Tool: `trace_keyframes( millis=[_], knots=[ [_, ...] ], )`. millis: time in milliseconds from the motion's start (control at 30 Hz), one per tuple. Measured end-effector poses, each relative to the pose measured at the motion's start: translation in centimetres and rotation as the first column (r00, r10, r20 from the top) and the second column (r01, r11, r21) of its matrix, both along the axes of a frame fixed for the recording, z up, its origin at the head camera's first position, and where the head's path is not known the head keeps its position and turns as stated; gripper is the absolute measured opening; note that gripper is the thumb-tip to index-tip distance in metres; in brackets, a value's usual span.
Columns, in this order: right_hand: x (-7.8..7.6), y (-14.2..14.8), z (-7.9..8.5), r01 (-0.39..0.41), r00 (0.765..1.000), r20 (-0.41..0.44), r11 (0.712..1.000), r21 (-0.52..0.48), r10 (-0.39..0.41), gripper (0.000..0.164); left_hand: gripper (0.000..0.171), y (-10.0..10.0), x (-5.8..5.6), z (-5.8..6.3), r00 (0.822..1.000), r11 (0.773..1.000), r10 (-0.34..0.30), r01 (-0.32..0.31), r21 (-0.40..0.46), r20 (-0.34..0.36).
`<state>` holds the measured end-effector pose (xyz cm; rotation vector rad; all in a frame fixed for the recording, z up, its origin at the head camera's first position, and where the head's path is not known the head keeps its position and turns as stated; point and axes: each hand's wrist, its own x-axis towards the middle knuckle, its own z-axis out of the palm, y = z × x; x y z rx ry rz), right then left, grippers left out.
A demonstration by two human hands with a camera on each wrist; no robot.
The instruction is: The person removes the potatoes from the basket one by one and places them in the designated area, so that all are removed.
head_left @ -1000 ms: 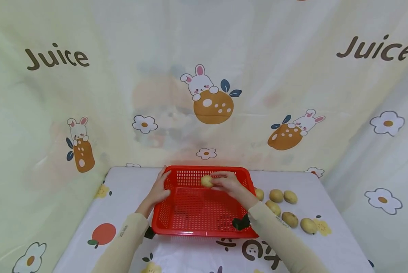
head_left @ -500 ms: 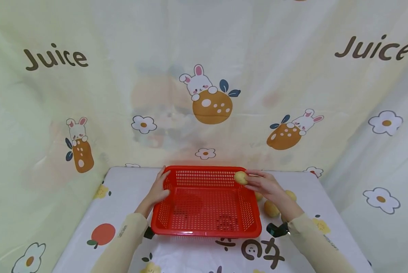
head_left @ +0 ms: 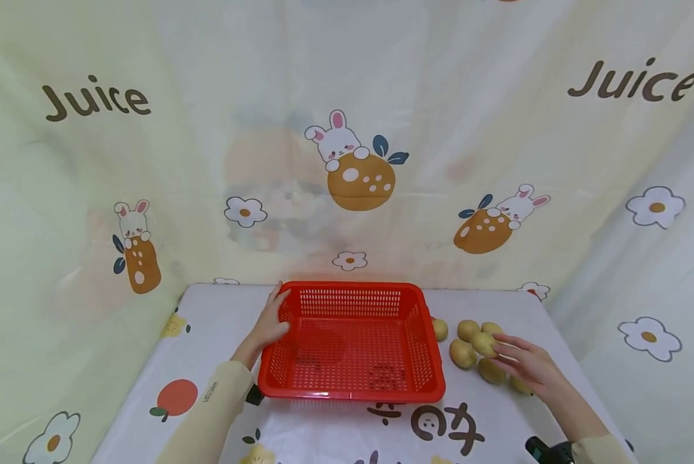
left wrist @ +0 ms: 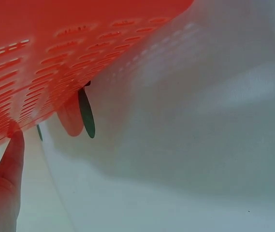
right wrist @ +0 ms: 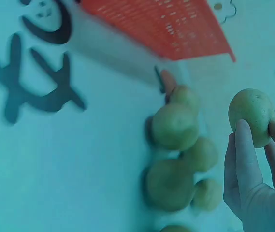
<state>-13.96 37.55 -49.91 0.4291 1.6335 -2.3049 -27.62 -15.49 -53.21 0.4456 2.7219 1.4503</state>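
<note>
A red perforated plastic basket (head_left: 349, 394) stands in the middle of the table, its floor bare. My left hand (head_left: 270, 322) grips its left side at the rim. In the left wrist view, a finger (left wrist: 12, 154) of that hand presses against the slotted wall of the basket. To the right of the basket my right hand (head_left: 529, 361) pinches a round yellow fruit (right wrist: 251, 113) between thumb and fingertips; its exact kind is hard to tell. In the head view it overlaps several similar fruits (head_left: 462, 354) lying on the table. The hand partly hides some of them.
One more such fruit (head_left: 439, 329) lies close against the basket's right wall. A white printed cloth (head_left: 416, 444) covers the table, and a printed curtain (head_left: 289, 129) rises behind its far edge. A black wrist device (head_left: 546, 451) sits at the right sleeve.
My right hand has moved right, out of the basket and across its right rim, carrying the round yellow fruit to above the other fruits. My left hand and the basket have stayed put.
</note>
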Motion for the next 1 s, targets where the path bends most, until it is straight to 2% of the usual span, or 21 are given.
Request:
trace_keyframes(
  millis=[133,367,567,633,867,1000],
  knots=[
    [1.9,1.3,-1.0,0.006,1.0,-0.005,0.999,-0.04,-0.006,0.031,0.083,0.0,0.1,0.0,1.0,1.0,0.001,-0.001,-0.005,0.006],
    [4.2,2.5,-2.4,0.054,0.998,0.017,0.997,-0.048,-0.054,0.028,0.083,-0.1,0.2,0.2,1.0,1.0,-0.003,0.003,-0.005,0.014],
    [5.6,2.5,-3.9,0.035,0.997,-0.066,0.997,-0.071,-0.04,0.035,0.083,-0.3,0.2,0.4,1.0,1.0,-0.004,0.003,0.01,0.014],
    [6.0,2.3,-4.3,0.039,0.997,-0.067,0.998,-0.056,-0.043,0.036,0.083,-0.3,0.1,0.5,1.0,1.0,-0.01,0.01,0.013,0.016],
    [6.9,1.4,-5.7,0.05,0.993,0.101,0.995,0.083,-0.058,0.024,0.084,-0.3,0.0,0.2,1.0,1.0,-0.005,0.005,0.003,0.015],
    [7.0,1.0,-5.9,0.075,0.986,0.141,0.989,0.126,-0.093,0.032,0.084,0.1,-0.4,0.3,1.0,1.0,-0.003,0.004,-0.004,0.018]
  ],
)
